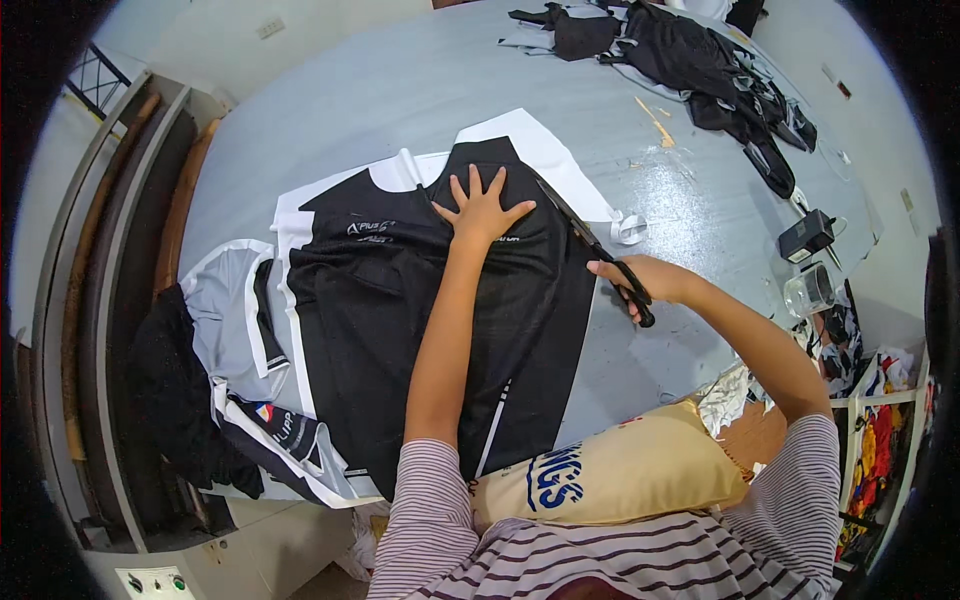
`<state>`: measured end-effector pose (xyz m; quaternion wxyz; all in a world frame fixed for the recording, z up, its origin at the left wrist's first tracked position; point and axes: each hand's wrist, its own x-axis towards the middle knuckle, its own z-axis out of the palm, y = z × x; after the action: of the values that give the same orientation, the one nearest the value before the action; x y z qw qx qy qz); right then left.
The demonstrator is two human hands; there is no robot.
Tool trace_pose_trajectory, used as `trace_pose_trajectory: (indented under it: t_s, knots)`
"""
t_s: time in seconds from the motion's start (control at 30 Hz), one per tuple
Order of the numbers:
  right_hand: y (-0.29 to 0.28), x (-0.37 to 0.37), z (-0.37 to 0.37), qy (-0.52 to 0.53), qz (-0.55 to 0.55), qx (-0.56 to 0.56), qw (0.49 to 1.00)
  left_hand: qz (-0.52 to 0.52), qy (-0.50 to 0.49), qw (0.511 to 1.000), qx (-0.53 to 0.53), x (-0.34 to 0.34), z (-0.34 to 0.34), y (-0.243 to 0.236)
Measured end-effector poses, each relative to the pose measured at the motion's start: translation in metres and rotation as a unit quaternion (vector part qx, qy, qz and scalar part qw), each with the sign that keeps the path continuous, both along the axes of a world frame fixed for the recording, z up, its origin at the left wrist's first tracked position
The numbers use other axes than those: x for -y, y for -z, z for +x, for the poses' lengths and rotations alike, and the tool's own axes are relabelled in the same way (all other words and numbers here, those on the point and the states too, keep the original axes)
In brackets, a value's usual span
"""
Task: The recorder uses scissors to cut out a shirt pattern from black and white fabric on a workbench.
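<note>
My left hand [481, 212] lies flat with fingers spread on a black garment panel [360, 290] with small white lettering, pressing it against the table. In my right hand [660, 279] are black-handled scissors [570, 214], gripped by the handles. Their blades point up and to the left, along the panel's right shoulder edge; how far they are parted is hard to make out. White material [550, 160] spreads beneath the black panel and shows past its top and left edges. Close to the scissor tips, a small curled white scrap [629, 230] rests on the table.
Grey, white and black garment pieces [232, 320] lie left of the panel. Black clothing [680, 48] is heaped at the far right, above a black box-shaped device [806, 236] and a clear jar [808, 290]. A cream printed cushion or sack [640, 465] sits between me and the table.
</note>
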<state>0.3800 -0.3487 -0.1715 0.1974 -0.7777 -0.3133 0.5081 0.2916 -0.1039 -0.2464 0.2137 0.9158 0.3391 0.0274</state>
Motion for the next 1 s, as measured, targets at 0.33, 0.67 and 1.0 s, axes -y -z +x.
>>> trace_pose_trajectory:
  t_s: [0.33, 0.67, 1.0]
  knots:
    - [0.004, 0.001, 0.003, 0.004, 0.015, -0.019, 1.000, -0.018, -0.018, 1.000, 0.009, 0.001, 0.000, -0.001]
    - [0.005, -0.013, 0.012, -0.009, -0.005, -0.071, 0.997, -0.021, -0.014, 0.999, 0.023, 0.003, -0.001, -0.002]
    - [0.002, -0.026, 0.005, 0.033, -0.003, -0.059, 0.998, -0.020, -0.016, 0.999, 0.021, 0.003, -0.001, -0.001]
